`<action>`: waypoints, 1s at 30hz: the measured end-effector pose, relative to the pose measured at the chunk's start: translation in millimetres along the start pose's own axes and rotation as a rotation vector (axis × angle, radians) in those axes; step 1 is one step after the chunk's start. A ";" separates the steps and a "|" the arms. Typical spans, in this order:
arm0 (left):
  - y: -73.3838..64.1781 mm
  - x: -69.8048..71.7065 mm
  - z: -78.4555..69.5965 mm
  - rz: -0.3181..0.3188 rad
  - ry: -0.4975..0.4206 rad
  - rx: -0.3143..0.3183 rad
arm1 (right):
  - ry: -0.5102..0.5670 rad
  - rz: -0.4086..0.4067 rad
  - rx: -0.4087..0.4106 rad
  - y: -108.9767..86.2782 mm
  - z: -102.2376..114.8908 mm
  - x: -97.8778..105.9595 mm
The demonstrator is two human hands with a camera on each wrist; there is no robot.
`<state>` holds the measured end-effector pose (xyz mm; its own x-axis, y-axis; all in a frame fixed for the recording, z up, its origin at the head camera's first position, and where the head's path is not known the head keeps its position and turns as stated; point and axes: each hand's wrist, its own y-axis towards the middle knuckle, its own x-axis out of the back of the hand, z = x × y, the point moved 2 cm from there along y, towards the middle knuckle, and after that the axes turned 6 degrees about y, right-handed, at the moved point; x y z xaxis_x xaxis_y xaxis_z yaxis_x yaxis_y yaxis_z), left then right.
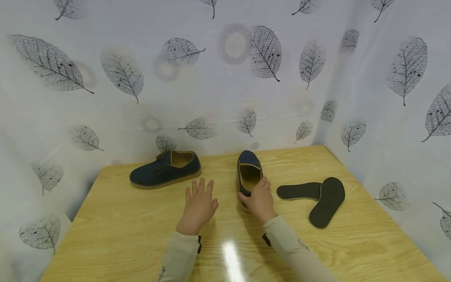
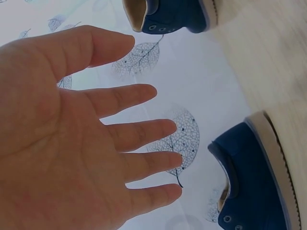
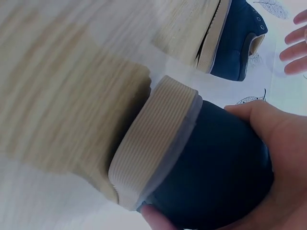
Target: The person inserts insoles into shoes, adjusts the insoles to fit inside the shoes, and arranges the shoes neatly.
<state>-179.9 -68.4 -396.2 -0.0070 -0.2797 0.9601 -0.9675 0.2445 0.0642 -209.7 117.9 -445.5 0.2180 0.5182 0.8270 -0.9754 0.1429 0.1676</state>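
A dark blue lace-up shoe [image 1: 249, 158] stands on the table with its toe toward the back curtain. My right hand [image 1: 260, 200] grips it round the heel, thumb on one side and fingers on the other. In the right wrist view the blue heel [image 3: 211, 163] and its ribbed tan sole fill the palm. My left hand [image 1: 199, 204] hovers over the table, fingers straight and spread, holding nothing. Beyond it sits the matching shoe [image 1: 158, 174], toe pointing left, also visible in the left wrist view as a blue shoe [image 2: 256, 177].
Two dark insoles lie to the right of my right hand, one insole [image 1: 327, 201] overlapping the other insole [image 1: 296, 191]. A white curtain [image 1: 225, 94] with leaf prints borders the wooden table [image 1: 116, 235] at the back and sides.
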 end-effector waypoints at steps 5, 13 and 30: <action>1.4 -0.6 -1.1 0.014 -0.012 0.000 | 0.071 0.010 -0.020 -1.8 -6.3 2.8; 0.3 -0.7 -3.1 0.011 -0.006 -0.006 | 0.100 0.020 0.017 -9.5 -13.0 5.4; -1.2 -1.3 -8.2 0.027 0.010 -0.026 | 0.125 0.038 0.050 -37.0 -19.9 14.4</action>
<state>-176.6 -60.7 -395.3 -0.0299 -0.2632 0.9643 -0.9602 0.2755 0.0454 -169.8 136.9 -450.4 0.1800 0.6241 0.7603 -0.9827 0.0806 0.1665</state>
